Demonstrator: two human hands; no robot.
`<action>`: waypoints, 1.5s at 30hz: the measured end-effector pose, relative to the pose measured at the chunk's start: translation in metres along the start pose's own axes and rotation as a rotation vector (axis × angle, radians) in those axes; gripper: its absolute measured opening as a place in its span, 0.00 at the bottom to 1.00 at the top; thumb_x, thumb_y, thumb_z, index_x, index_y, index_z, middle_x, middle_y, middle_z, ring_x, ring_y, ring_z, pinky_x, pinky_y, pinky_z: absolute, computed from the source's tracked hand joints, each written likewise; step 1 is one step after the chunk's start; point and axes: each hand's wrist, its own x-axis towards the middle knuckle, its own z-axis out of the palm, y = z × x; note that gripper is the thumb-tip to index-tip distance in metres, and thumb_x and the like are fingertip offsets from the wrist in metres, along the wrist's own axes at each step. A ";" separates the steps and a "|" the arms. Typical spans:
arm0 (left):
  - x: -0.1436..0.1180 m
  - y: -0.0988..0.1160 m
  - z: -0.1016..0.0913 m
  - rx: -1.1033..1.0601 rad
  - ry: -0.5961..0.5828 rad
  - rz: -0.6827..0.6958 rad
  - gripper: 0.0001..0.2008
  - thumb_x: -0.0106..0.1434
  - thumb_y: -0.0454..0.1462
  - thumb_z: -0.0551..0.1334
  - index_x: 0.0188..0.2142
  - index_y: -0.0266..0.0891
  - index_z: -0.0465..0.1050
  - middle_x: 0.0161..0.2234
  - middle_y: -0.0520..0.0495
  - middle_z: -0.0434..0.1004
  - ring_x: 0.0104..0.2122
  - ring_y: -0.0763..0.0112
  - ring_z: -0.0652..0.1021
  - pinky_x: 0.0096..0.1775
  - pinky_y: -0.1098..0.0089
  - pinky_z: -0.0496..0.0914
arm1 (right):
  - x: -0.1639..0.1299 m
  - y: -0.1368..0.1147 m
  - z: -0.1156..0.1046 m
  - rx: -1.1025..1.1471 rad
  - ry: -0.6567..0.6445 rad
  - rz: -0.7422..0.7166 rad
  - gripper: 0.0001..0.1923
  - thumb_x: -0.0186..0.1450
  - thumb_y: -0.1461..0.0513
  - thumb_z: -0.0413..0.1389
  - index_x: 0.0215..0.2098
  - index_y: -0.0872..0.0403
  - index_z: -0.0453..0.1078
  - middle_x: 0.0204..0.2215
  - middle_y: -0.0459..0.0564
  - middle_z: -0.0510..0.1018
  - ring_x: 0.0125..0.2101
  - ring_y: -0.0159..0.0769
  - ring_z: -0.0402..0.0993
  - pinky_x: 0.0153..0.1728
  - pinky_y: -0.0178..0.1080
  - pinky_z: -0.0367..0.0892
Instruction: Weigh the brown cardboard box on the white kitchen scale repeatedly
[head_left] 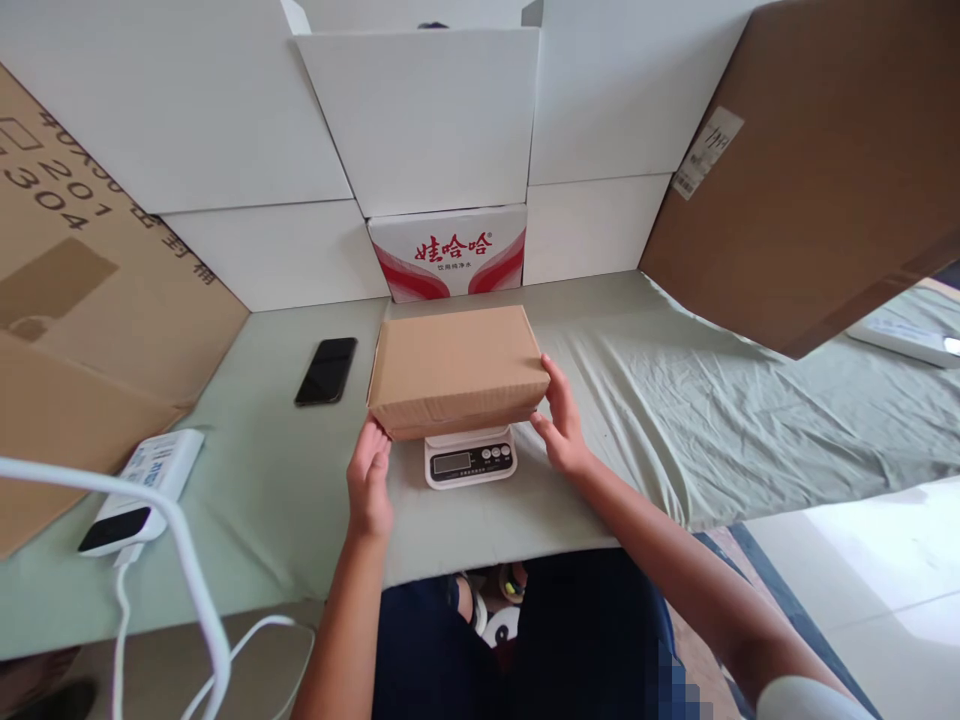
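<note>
A closed brown cardboard box (457, 360) sits over a small white kitchen scale (471, 465), hiding the scale's platform. Only the scale's front panel shows, with a dark display and several round buttons. My left hand (370, 475) is against the box's lower left front corner, its fingers partly under the edge. On the other side, my right hand (561, 420) grips the lower right corner, thumb in front and fingers along the side. Whether the box's full weight rests on the scale I cannot tell.
A black phone (327, 371) lies left of the box on the green cloth (600, 330). Farther left is a white power bank (142, 490) with a white cable (187, 560). White boxes (442, 125) stand behind, with large cardboard (810, 170) at right and a cardboard panel (90, 300) at left.
</note>
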 end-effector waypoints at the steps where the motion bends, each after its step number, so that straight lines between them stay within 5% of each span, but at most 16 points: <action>1: 0.006 0.004 0.002 0.000 -0.010 0.008 0.38 0.64 0.59 0.63 0.69 0.46 0.71 0.69 0.38 0.71 0.71 0.43 0.66 0.71 0.48 0.61 | 0.006 -0.003 -0.001 0.008 0.007 0.009 0.39 0.71 0.38 0.52 0.76 0.35 0.51 0.73 0.50 0.62 0.73 0.58 0.59 0.66 0.65 0.68; 6: 0.077 0.015 0.023 -0.065 -0.082 0.070 0.34 0.63 0.56 0.66 0.64 0.44 0.75 0.66 0.38 0.75 0.70 0.46 0.70 0.70 0.50 0.63 | 0.066 0.007 0.006 0.104 0.057 0.012 0.44 0.68 0.34 0.51 0.76 0.38 0.49 0.75 0.50 0.60 0.71 0.57 0.63 0.69 0.61 0.65; 12: 0.145 -0.036 0.046 -0.096 -0.057 -0.028 0.29 0.59 0.57 0.68 0.54 0.45 0.77 0.59 0.40 0.79 0.65 0.53 0.75 0.66 0.54 0.66 | 0.105 0.069 0.038 0.132 0.096 0.021 0.48 0.67 0.33 0.52 0.76 0.44 0.50 0.76 0.50 0.58 0.74 0.54 0.56 0.75 0.57 0.55; 16: 0.146 -0.059 0.042 -0.094 -0.072 -0.049 0.28 0.60 0.58 0.68 0.53 0.47 0.78 0.58 0.42 0.80 0.63 0.54 0.77 0.65 0.55 0.67 | 0.099 0.089 0.045 0.143 0.077 0.057 0.48 0.67 0.36 0.53 0.77 0.47 0.49 0.77 0.53 0.56 0.74 0.54 0.57 0.74 0.57 0.55; 26: 0.153 -0.060 0.032 -0.072 -0.047 -0.099 0.31 0.60 0.60 0.67 0.57 0.47 0.78 0.64 0.39 0.77 0.67 0.52 0.73 0.68 0.51 0.64 | 0.094 0.105 0.039 0.138 0.071 0.142 0.51 0.70 0.39 0.51 0.80 0.39 0.29 0.77 0.55 0.56 0.69 0.52 0.67 0.69 0.64 0.62; 34: 0.153 -0.061 0.026 -0.072 -0.018 -0.115 0.32 0.62 0.61 0.65 0.57 0.46 0.78 0.66 0.36 0.74 0.69 0.51 0.71 0.68 0.50 0.64 | 0.089 0.105 0.035 0.153 0.045 0.149 0.49 0.70 0.39 0.52 0.80 0.40 0.33 0.77 0.54 0.57 0.70 0.52 0.65 0.68 0.63 0.64; 45: 0.148 -0.059 0.030 -0.054 -0.071 -0.121 0.36 0.61 0.62 0.65 0.59 0.43 0.78 0.65 0.33 0.75 0.68 0.47 0.72 0.68 0.47 0.63 | 0.094 0.087 0.040 0.192 0.065 0.184 0.48 0.68 0.40 0.56 0.78 0.45 0.46 0.78 0.50 0.55 0.75 0.53 0.56 0.75 0.59 0.53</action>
